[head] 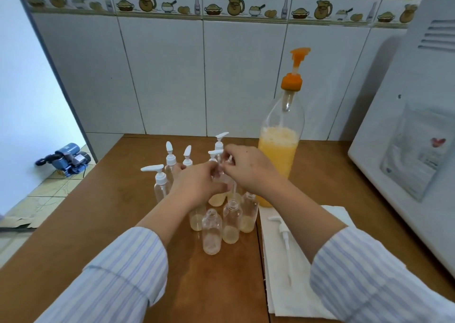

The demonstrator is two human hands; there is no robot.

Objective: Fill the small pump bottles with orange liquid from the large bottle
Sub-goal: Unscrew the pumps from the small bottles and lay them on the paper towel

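Large bottle [279, 150]: clear, orange pump top, roughly half full of foamy orange liquid, upright at the table's [98, 224] back.
Small pump bottles [221, 224]: clustered left of it, some uncapped.
Left hand [197, 187]: fingers curled round a small bottle.
Right hand [248, 167]: pinching its white pump [216, 153], just beside the large bottle.
Loose pump [284, 234]: on white paper [295, 285].

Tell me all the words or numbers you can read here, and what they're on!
None can be read.
Paper sheet on the white appliance: small print, too blurred.
Painted bottles on the tile border: label marks too small.
Blue pump motor: white plate, too small.
Large bottle and small pump bottles: no labels.
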